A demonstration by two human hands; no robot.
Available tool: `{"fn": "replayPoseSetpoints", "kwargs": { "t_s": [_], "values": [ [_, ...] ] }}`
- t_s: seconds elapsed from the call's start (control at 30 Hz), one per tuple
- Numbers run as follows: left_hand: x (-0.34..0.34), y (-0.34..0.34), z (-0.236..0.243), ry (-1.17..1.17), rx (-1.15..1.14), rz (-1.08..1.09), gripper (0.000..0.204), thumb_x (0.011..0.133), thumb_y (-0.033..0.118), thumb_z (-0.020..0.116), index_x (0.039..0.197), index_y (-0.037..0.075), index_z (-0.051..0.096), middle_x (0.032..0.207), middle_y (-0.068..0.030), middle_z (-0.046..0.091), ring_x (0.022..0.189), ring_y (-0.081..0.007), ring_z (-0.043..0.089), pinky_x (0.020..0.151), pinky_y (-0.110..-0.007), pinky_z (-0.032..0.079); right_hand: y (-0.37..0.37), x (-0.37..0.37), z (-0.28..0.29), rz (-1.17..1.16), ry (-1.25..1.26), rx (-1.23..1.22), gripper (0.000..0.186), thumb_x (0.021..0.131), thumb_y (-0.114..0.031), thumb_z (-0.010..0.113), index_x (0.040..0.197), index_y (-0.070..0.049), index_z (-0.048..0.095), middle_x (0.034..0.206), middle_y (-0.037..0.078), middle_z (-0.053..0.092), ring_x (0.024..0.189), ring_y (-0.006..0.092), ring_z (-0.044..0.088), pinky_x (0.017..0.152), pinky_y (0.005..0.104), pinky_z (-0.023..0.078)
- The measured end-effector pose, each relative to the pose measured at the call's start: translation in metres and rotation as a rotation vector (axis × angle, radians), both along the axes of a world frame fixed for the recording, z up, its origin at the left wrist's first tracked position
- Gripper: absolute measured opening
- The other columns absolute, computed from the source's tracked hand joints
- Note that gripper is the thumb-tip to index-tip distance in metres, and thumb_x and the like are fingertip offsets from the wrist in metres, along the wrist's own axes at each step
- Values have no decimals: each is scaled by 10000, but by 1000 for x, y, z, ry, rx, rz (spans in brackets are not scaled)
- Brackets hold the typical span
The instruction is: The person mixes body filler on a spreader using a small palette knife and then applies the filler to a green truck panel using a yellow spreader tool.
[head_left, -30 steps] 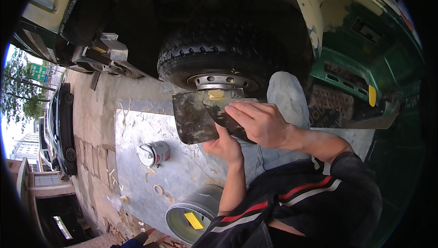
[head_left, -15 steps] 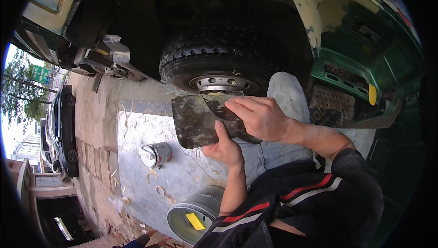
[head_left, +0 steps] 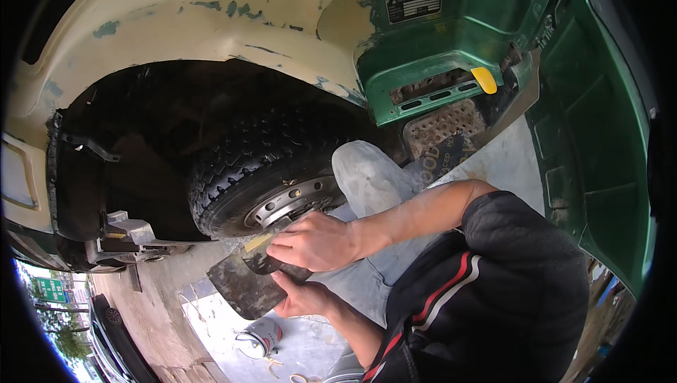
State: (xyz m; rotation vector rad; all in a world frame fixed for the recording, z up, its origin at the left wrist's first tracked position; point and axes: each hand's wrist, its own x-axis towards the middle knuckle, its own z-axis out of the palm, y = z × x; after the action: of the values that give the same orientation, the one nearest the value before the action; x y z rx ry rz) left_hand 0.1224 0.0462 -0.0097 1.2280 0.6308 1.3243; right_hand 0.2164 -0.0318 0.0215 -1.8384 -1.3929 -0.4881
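Observation:
My left hand grips a dark, smeared flat board by its near edge, thumb on top. The board is held tilted in front of the wheel. My right hand is closed on a dark thin spreader, pressed against the board's face. Its grip partly hides the spreader. A streak of yellowish putty shows along the board's far edge, beside my right fingers.
Beyond the board are a black tyre and its steel rim. A cream, patchy-painted wheel arch curves overhead. A green step panel bears a yellow piece. A tin can stands on a pale sheet.
My view has swung to the right and up, bringing in more of the wheel arch and green door. Both hands still hold the board and spreader; a yellowish streak now shows at the board's edge.

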Motion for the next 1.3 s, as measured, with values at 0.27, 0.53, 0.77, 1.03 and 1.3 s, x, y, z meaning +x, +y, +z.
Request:
{"fn": "replayPoseSetpoints", "kwargs": {
  "t_s": [0.27,0.53,0.77,1.03,1.3],
  "values": [
    [-9,30,-4,-122,-321,-334,397,901,7,622,1260,-117,508,1217,-183,614,1048,-241,618,926,-374,522,-3,29,21,193,-62,129,292,810,-167,630,1081,-61,660,1075,78,691,991,243,668,852,370,530],
    [-14,44,-1,-228,-616,-605,469,847,-58,585,1299,-111,472,1238,-225,587,1100,-301,612,967,-443,522,-19,67,-7,630,124,75,447,794,0,643,1234,-76,631,1280,121,611,1218,334,552,999,434,459],
    [-22,35,21,-239,-469,-488,407,882,-48,594,1267,-124,487,1188,-236,610,1059,-298,628,954,-481,533,-69,87,-10,320,171,-237,286,832,-55,636,1116,-46,672,1129,105,678,1007,313,660,810,409,543],
    [14,10,20,-328,-53,-318,219,947,58,628,1108,-87,600,1152,-171,648,988,-180,625,928,-356,501,-50,60,6,336,1361,665,254,996,-166,571,1145,37,605,1046,70,692,898,93,642,800,267,535],
    [5,-13,4,-224,86,-219,204,979,77,580,1127,-61,609,1162,-162,651,1017,-173,622,914,-331,498,-7,32,-30,501,1683,736,251,991,-138,573,1170,38,587,1075,77,678,934,112,645,817,297,558]
  ]
}}
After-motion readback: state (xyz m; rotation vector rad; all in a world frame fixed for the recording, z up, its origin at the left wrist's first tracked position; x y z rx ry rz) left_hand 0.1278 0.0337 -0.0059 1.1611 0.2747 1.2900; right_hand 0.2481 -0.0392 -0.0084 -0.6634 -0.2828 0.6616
